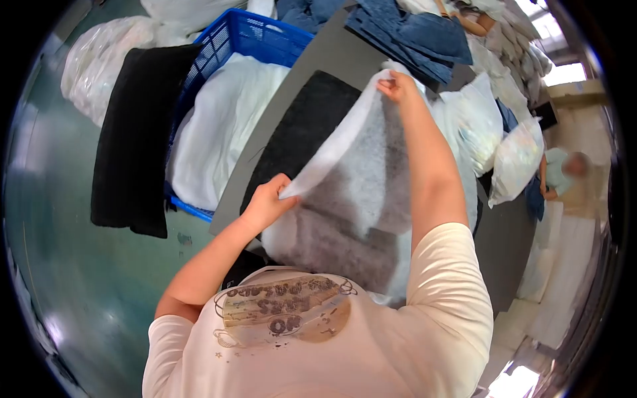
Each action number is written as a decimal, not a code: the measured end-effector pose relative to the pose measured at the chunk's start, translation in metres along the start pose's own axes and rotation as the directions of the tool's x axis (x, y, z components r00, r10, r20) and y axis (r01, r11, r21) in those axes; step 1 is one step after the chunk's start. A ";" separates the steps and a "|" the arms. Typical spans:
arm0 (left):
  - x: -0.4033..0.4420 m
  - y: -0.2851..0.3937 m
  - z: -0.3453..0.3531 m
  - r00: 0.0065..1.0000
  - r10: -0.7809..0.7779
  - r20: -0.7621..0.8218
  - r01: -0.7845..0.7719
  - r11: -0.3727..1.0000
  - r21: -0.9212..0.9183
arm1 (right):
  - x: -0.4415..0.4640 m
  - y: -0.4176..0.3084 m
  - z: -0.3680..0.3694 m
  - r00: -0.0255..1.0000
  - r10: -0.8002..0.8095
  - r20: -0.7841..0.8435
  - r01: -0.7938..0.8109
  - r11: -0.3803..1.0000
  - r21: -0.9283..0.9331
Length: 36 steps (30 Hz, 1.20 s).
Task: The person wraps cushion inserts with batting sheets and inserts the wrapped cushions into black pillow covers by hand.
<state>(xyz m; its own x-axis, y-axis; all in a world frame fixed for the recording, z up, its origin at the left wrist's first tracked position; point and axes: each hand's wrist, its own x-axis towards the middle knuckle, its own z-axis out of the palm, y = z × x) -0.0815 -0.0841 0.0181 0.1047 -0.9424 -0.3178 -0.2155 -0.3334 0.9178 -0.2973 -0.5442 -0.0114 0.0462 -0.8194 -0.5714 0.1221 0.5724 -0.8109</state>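
Note:
A thin sheet of white batting [361,172] lies partly over a piece of black fabric [305,113] on the grey table. My left hand [269,202] pinches the near left corner of the batting. At the far side, my right hand [398,86] grips the same edge, its fingers closed on it. Between both hands the edge is raised and folded back, leaving a strip of the black fabric bare on the left. Darker patches show through the sheet where it lies on the black fabric.
Left of the table stands a blue crate [229,30] with white batting inside and a black cushion-like piece [139,139] against it. Folded denim [411,40] lies at the table's far end. Filled plastic bags [517,159] are at right, near another person [564,174].

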 end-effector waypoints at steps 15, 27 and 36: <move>0.002 -0.015 -0.101 0.840 -0.488 0.239 0.404 0.266 -0.875 | 0.043 0.002 0.150 0.991 -0.004 0.131 0.020 0.993 -0.115; -0.036 -0.074 -0.087 0.864 -0.017 -0.503 0.165 0.954 0.251 | 0.009 0.031 0.125 0.602 0.071 0.795 0.520 0.721 -0.458; -0.015 -0.045 -0.067 0.991 0.133 0.005 -0.104 0.745 0.659 | -0.012 0.054 0.131 0.683 -0.119 0.721 0.730 0.067 -0.681</move>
<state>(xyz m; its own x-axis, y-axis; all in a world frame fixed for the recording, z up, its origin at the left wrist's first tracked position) -0.0083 -0.0526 -0.0027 0.0698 -0.9785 -0.1939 -0.8114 -0.1688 0.5597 -0.1613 -0.5070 -0.0318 0.7315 -0.6509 -0.2030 -0.6328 -0.5373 -0.5576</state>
